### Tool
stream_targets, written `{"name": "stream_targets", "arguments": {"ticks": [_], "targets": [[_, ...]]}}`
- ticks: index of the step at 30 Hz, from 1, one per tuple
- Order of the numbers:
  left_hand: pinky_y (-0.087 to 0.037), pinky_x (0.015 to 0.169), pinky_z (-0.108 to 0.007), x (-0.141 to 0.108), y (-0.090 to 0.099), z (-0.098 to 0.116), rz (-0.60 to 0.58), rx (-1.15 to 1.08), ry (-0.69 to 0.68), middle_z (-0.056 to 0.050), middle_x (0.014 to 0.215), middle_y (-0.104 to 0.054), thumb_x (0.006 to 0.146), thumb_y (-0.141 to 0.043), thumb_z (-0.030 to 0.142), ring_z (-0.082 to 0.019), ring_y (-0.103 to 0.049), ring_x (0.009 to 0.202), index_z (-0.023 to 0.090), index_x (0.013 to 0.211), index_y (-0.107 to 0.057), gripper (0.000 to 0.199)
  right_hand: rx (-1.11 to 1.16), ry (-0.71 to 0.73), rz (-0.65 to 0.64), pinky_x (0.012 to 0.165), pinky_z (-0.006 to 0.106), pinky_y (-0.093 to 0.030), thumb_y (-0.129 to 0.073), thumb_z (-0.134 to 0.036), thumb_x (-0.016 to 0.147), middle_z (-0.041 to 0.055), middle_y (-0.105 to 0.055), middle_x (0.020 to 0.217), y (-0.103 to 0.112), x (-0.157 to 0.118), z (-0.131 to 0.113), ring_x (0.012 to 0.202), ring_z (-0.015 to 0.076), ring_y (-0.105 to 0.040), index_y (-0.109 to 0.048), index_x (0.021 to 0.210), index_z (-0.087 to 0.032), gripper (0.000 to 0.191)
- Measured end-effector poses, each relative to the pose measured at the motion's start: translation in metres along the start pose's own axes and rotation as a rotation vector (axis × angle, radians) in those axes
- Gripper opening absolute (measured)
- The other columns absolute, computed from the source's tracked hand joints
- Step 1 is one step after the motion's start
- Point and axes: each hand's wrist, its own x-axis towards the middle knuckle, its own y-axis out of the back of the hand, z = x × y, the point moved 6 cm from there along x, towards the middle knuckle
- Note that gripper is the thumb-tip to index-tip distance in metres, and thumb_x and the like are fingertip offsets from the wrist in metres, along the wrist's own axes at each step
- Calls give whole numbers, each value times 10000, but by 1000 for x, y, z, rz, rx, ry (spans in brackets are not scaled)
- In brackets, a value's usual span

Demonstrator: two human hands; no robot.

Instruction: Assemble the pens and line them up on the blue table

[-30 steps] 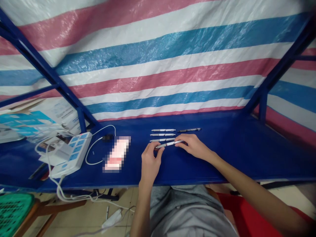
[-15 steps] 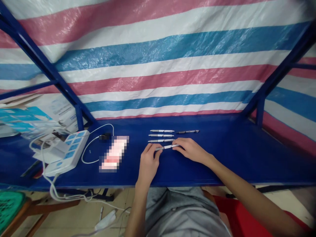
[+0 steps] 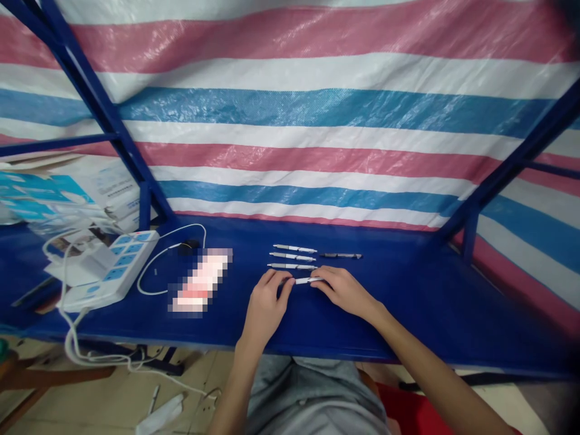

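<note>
While the person's fingers closed narrowly on a white pen [image 3: 308,280] lying crosswise over the blue table [image 3: 408,314], the left hand [image 3: 265,311] held its left end and the right hand [image 3: 342,293] its right end. Just beyond lay three white pens [image 3: 292,257] in a row, with a dark pen [image 3: 341,255] beside them; a white power strip [image 3: 109,272] sat well left.

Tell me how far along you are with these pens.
Done: three white pens lie side by side in a tidy row on the blue table. In hand: a fourth white pen, held between the left hand and right hand. Left: a dark pen lies untouched, beside the row.
</note>
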Motion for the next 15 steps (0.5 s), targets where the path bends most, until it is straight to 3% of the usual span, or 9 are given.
{"name": "stream_targets", "arguments": {"ticks": [15], "targets": [[-490, 802, -308, -1, -1, 0, -26, 3, 12, -34, 980, -664, 1026, -509, 311, -188, -647, 915, 229, 1011, -683, 193, -24, -5, -3, 845, 325, -507, -536, -264, 1051, 75, -714, 1083, 0, 1, -1, 954, 230, -691, -656, 1101, -195, 147]]}}
